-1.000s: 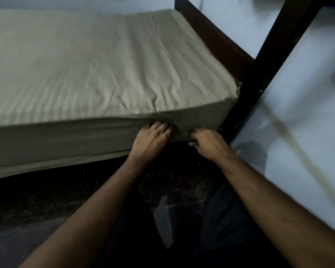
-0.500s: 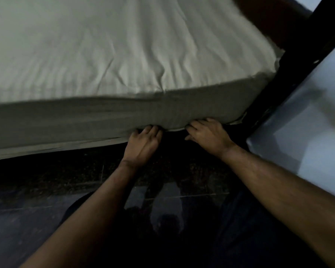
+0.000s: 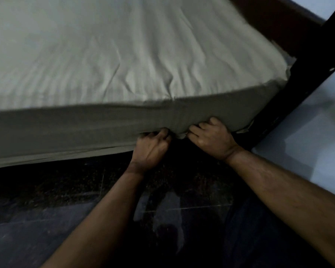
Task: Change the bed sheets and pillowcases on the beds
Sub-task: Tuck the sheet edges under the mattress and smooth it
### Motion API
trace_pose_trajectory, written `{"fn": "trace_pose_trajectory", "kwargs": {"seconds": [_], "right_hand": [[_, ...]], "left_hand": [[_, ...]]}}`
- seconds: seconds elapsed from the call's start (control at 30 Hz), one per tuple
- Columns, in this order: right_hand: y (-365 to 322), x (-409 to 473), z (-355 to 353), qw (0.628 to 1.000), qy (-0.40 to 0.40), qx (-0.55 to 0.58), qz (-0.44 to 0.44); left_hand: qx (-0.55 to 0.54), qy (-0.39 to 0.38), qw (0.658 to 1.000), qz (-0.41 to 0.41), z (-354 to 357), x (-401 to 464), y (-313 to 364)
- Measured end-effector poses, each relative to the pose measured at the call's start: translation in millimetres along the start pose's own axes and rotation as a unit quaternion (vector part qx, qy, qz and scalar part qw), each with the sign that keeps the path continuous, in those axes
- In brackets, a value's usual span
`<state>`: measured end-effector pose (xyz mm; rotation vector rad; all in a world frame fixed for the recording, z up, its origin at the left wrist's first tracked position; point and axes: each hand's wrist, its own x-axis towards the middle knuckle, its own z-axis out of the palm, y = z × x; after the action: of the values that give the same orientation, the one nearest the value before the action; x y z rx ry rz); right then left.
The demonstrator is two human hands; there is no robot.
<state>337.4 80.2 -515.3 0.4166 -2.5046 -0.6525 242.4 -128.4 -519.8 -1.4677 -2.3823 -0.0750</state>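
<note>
Soft, light cloth that gathers easily and is best taken along its loose lower hem, the grey-green striped sheet [image 3: 124,60] lies creased over the mattress, its edge bunched in the closed left hand [image 3: 152,146] and tucked under by the curled right hand [image 3: 211,138].

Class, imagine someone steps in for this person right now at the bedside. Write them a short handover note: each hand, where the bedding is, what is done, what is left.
Left hand: curled shut on the bed sheet at the lower side edge of the mattress.
Right hand: pressed against the sheet's lower edge beside the left, near the dark bedpost; fingers partly hidden.
Done: sheet spread over the top and down the side, with some wrinkles.
Left: a strip of hem hangs loose along the bottom to the left; tuck it, smooth the top. No pillows or pillowcases in view.
</note>
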Motion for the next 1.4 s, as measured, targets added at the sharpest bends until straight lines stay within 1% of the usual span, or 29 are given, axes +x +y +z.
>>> {"fn": "trace_pose_trajectory", "kwargs": {"seconds": [0.13,0.23,0.33,0.43,0.57,0.63,0.73,0.83,0.93,1.0,1.03,1.13,1.23,1.3,1.4], "right_hand": [[-5.0,4.2,-5.5,0.997,-0.069,0.020,0.012],[-10.9,1.8,-10.9,0.991,-0.122,0.048,-0.010],[-16.6,-4.0,-17.6,0.984,-0.156,0.081,-0.011],[-17.6,-6.3,-19.9,0.982,-0.156,0.103,0.013],[-23.2,-4.6,-18.3,0.973,-0.158,0.147,0.079],[-23.8,-2.9,-18.5,0.970,-0.170,0.148,0.095],[-27.1,-1.3,-21.0,0.962,-0.188,0.148,0.131],[-37.3,-4.7,-19.4,0.950,-0.184,0.175,0.184],[-54.1,-11.8,-14.2,0.924,-0.200,0.223,0.239],[-62.2,-17.7,-14.8,0.899,-0.236,0.253,0.270],[-65.5,-19.4,-15.9,0.888,-0.259,0.264,0.273],[-65.2,-17.0,-17.8,0.871,-0.329,0.240,0.275],[-57.8,-3.9,-14.8,0.852,-0.344,0.240,0.313],[-57.6,10.2,-14.1,0.842,-0.347,0.248,0.331],[-55.2,36.7,-29.8,0.829,-0.377,0.223,0.347]], "left_hand": [[-0.003,-0.024,1.000,0.003,0.6,2.7,7.0],[-0.011,-0.023,0.999,0.027,-2.0,-3.4,7.2],[-0.035,-0.023,0.998,0.038,2.5,-10.8,8.4],[-0.039,-0.014,0.998,0.048,8.3,-8.3,9.4],[-0.016,0.010,0.999,0.046,13.6,-3.7,10.2],[-0.031,0.022,0.999,0.030,16.3,-6.0,15.9],[-0.064,0.024,0.997,-0.021,14.8,-9.3,30.1],[-0.079,-0.025,0.994,-0.073,16.9,-14.3,43.3],[-0.086,-0.069,0.986,-0.124,16.1,-22.9,54.7],[-0.102,-0.072,0.982,-0.139,11.1,-24.9,56.5],[-0.101,-0.061,0.983,-0.143,10.2,-26.3,54.0],[-0.096,-0.036,0.985,-0.140,9.0,-32.9,45.2],[-0.110,-0.035,0.980,-0.162,15.0,-28.8,44.5],[-0.130,-0.058,0.972,-0.188,21.0,-25.1,44.2],[-0.161,-0.111,0.964,-0.182,22.7,-22.2,36.9]]}}
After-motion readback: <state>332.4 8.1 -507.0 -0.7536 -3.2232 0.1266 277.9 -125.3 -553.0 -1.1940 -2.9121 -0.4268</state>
